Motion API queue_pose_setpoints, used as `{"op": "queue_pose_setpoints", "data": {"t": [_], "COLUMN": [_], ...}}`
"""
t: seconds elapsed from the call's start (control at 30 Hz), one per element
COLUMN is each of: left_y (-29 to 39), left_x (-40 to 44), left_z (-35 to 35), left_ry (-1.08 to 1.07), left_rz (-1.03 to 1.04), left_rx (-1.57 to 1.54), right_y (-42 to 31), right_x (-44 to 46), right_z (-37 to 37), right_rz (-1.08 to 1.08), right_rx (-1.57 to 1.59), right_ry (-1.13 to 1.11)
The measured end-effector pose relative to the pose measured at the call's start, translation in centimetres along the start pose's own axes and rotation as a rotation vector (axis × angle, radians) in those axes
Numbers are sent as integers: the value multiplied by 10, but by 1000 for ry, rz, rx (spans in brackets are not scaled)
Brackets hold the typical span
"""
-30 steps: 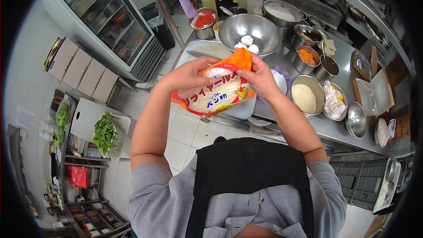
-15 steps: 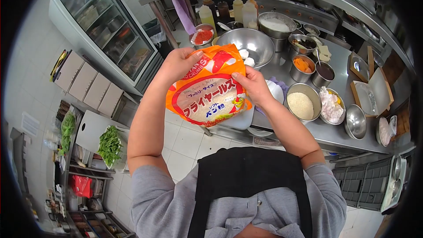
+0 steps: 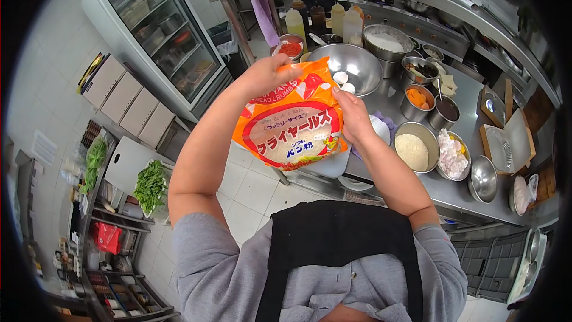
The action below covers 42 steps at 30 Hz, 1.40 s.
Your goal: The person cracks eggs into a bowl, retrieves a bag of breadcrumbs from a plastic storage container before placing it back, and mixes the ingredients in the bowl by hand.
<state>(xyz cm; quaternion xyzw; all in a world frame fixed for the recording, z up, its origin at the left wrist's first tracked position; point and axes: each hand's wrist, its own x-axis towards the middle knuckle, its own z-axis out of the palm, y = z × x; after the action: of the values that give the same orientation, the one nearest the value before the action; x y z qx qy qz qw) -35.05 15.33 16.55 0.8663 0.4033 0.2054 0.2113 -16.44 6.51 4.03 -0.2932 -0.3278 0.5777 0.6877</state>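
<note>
The bag of bread crumbs (image 3: 291, 134) was held in mid-air in front of the person, roughly upright, its printed face turned toward the camera. The bag was orange, with a clear window showing pale contents. The left hand (image 3: 271, 76) was at its upper left edge, fingers clamped on the bag. The right hand (image 3: 351, 114) had its fingers clamped on the right edge, the thumb lying on the front; the remaining fingers were largely hidden behind the bag.

Below the bag, part of a white cutting board (image 3: 333, 167) was visible on the steel desk (image 3: 381, 172). Beyond the bag stood a large metal bowl (image 3: 369, 71). To the right, a pot of pale crumbs (image 3: 411, 152) stood just beside a bowl of pinkish meat (image 3: 453, 158), which also contained something yellow. A smaller metal bowl (image 3: 483, 180) was tilted next to these. Behind them, a container of orange slices (image 3: 419, 99) stood beside a container of dark sauce (image 3: 445, 109). Squeeze bottles (image 3: 337, 19) were grouped farther back. Well apart, to the left, were leafy greens (image 3: 152, 185) and a glass-fronted refrigerator (image 3: 94, 36).
</note>
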Motion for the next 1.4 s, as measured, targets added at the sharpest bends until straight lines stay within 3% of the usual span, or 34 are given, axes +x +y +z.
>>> {"op": "queue_pose_setpoints", "data": {"t": [0.07,0.2,0.23,0.33,0.4,0.5,0.53,0.6,0.83,0.9,1.03,1.2,1.33,1.4], "left_y": [0,-4,-15,8,19,9,15,29,19,17,30,45,69,85], "left_x": [-1,10,16,11,8,9,5,-1,1,-5,-9,-17,-16,-13], "left_z": [0,-30,-36,-53,-55,-50,-51,-54,-55,-51,-40,-44,-48,-56], "left_ry": [44,-177,-164,-216,-334,-342,-339,-350,-386,-489,-455,-365,-158,-33], "left_rz": [177,3,138,66,-74,98,95,-159,2,52,45,243,389,474], "left_rx": [167,73,142,302,255,360,360,162,172,25,310,413,617,688], "right_y": [0,-1,-3,-6,-4,-3,-3,-4,-3,0,-2,-9,-27,-34], "right_x": [1,-2,-3,-8,-6,-8,-8,-7,-8,-8,-12,-20,-37,-47], "right_z": [-2,2,4,7,8,10,11,11,10,7,10,11,12,5], "right_rz": [-4,-37,-41,-77,-93,-90,-86,-88,-95,-100,-92,-115,-162,-318], "right_rx": [14,-14,-28,-43,-48,7,19,30,48,61,52,48,54,-77], "right_ry": [10,29,34,-25,-43,-13,-12,-12,-26,-26,-4,-39,-66,-49]}}
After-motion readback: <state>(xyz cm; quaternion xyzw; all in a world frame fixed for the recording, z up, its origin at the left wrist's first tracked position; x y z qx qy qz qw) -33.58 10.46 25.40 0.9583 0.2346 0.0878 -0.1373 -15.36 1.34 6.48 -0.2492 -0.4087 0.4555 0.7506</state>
